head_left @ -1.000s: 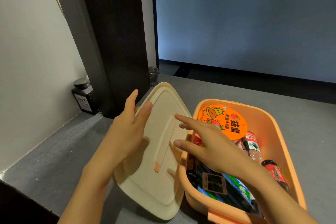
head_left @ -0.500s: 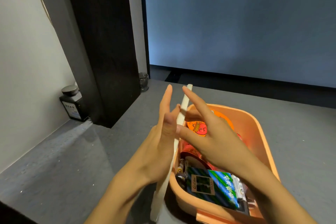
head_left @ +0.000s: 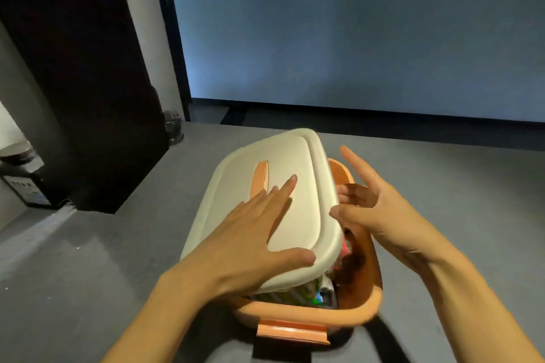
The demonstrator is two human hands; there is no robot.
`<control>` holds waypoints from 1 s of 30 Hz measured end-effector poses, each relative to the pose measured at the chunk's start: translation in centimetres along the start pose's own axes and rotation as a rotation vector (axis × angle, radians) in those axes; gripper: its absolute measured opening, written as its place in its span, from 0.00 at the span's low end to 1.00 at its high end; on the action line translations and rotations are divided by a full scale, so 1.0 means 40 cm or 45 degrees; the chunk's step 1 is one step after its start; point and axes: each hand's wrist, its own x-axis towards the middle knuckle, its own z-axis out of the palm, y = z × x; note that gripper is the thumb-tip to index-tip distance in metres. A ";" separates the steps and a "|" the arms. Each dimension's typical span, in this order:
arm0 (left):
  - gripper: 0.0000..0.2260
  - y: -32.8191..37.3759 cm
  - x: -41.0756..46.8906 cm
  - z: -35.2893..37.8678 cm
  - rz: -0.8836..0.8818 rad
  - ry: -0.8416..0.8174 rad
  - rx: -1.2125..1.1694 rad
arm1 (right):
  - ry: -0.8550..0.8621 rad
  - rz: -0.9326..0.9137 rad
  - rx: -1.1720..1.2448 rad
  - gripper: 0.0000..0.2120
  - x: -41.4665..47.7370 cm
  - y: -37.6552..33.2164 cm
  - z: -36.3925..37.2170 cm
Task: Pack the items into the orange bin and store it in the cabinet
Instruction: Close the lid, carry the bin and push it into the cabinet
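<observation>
- Orange plastic bin (head_left: 373, 302) sits on the grey floor (head_left: 88, 274), low centre of view, rim blurred at the near right corner.
- Cream plastic lid (head_left: 298, 209) with an orange strap handle (head_left: 259, 178) lies tilted over the bin, covering its left part; the right side is raised, leaving a gap along the bin's right edge.
- Through the gap, packed items (head_left: 345, 259) show inside the bin, red and green bits, too blurred to name.
- Orange latch tab (head_left: 292, 331) sticks out at the bin's near end.
- Left hand (head_left: 253, 236) is spread flat on top of the lid, fingers splayed, thumb along the lid's near right edge, pressing not gripping.
- Right hand (head_left: 380, 209) is open at the lid's right edge, fingertips touching or just under the rim, probably steadying it; nothing is clasped.
- Dark square jar with a black cap (head_left: 23, 177) stands far left by the wall.
- Black panel (head_left: 88, 82) stands upright behind it, well apart from the bin.
</observation>
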 end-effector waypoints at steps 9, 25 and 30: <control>0.42 0.033 0.020 0.080 0.080 -0.164 0.198 | -0.103 0.235 -1.014 0.43 -0.044 0.091 -0.020; 0.39 0.065 0.000 0.090 0.164 -0.263 0.291 | -0.136 0.446 -1.128 0.52 -0.069 0.120 -0.016; 0.37 0.040 -0.006 0.114 0.195 -0.260 0.334 | -0.170 0.545 -1.130 0.54 -0.074 0.125 -0.001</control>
